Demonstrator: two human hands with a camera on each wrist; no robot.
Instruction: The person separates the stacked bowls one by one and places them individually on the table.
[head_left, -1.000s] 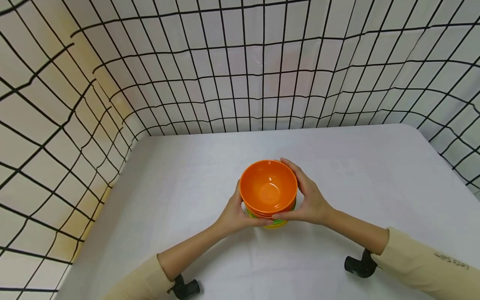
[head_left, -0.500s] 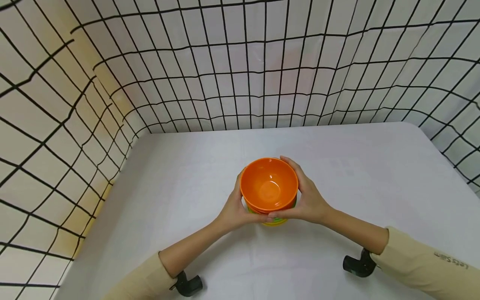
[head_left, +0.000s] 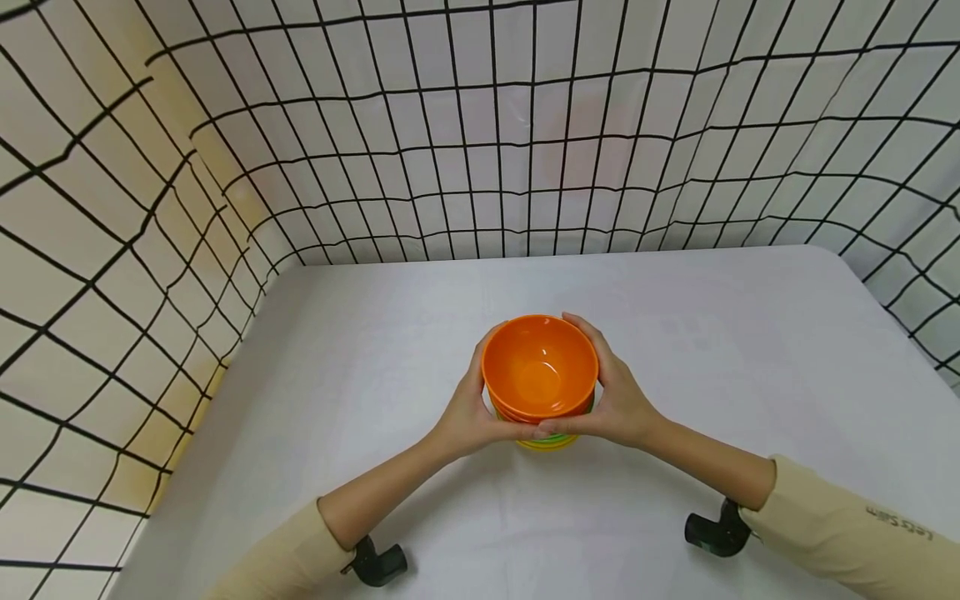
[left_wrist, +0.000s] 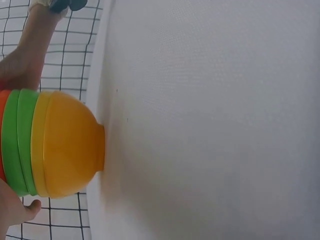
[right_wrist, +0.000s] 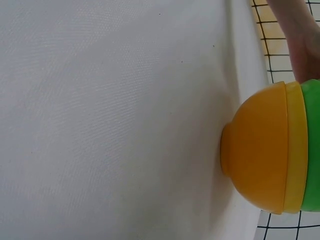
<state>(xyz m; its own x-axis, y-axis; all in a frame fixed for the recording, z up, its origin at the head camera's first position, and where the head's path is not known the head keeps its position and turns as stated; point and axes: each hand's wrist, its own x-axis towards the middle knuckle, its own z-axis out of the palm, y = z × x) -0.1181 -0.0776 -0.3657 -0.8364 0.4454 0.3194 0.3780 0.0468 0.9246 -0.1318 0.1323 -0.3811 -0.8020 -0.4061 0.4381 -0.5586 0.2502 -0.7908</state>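
Observation:
A stack of nested bowls stands upright in the middle of the head view, held between my two hands. On top is a glossy orange bowl, its inside facing up. Below the orange ones, the left wrist view shows green bowls and yellow bowls, with the lowest yellow foot right at the tabletop. My left hand grips the stack's left side, thumb across the front and fingers round the back. From the right, my right hand grips it likewise. The thumb tips meet in front, overlapping the green bowls.
A white-covered table spreads around the stack. Black grid netting rises behind it and along both sides, with white sheeting behind. Black wrist-worn cameras hang below both beige sleeves.
My left fingers have slid farther up and round the back of the rim. The left thumb has shifted right and up to meet the right thumb. The stack has barely moved.

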